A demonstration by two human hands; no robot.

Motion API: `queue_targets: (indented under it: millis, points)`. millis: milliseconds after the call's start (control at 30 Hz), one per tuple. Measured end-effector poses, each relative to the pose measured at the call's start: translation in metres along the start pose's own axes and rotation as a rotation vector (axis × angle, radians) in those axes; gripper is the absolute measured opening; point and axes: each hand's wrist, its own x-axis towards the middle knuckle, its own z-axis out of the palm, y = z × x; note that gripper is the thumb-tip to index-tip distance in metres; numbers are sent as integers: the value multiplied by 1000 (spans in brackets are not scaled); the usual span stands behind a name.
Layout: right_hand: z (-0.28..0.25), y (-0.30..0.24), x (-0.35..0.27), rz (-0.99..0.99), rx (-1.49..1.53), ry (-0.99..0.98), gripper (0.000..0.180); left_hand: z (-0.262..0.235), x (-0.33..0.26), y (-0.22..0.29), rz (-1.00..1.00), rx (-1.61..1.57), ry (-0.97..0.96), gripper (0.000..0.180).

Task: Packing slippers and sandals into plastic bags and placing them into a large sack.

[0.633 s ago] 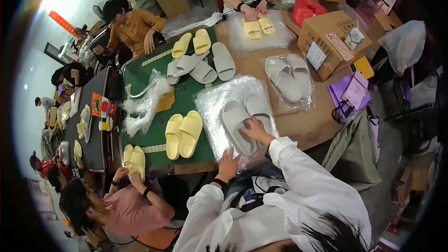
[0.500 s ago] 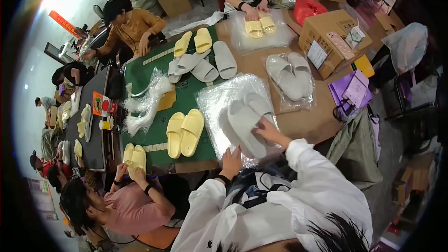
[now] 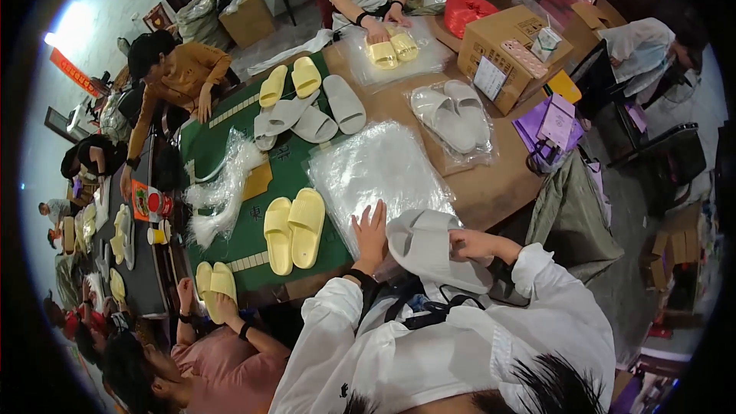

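A pair of grey slippers (image 3: 418,239) is held in my right hand (image 3: 474,245), close to my body at the table's near edge. Its fingers close on the slippers, though some of them are hidden. With fingers stretched out, my left hand (image 3: 371,236) rests on the near edge of a stack of clear plastic bags (image 3: 377,172). Left of the stack lies a pair of yellow slippers (image 3: 294,230) on a green mat (image 3: 337,239). Beyond the bags, to the right, a grey pair (image 3: 452,119) lies inside a clear bag.
More grey and yellow slippers (image 3: 306,77) lie at the far side of the mat, near crumpled plastic (image 3: 222,192). A cardboard box (image 3: 502,50) and a purple bag (image 3: 529,126) stand at right. Co-workers handle yellow slippers (image 3: 215,287) at left and across the table.
My right hand has drawn the grey slippers off the bag stack, toward me and slightly right. My left hand has moved up onto the bags. The view has shifted a little.
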Motion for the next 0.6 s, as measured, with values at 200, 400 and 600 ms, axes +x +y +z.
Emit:
queue_targets:
  millis: [200,400,600]
  points:
    - [24,-1,22,28,-240,459,34,-5,-3,2,126,-160,-140,71]
    - [41,-34,50,14,-107,781,34,-32,-3,34,380,-389,-60,71]
    - [58,-6,83,24,-117,1062,27,-39,-10,25,399,-384,252,66]
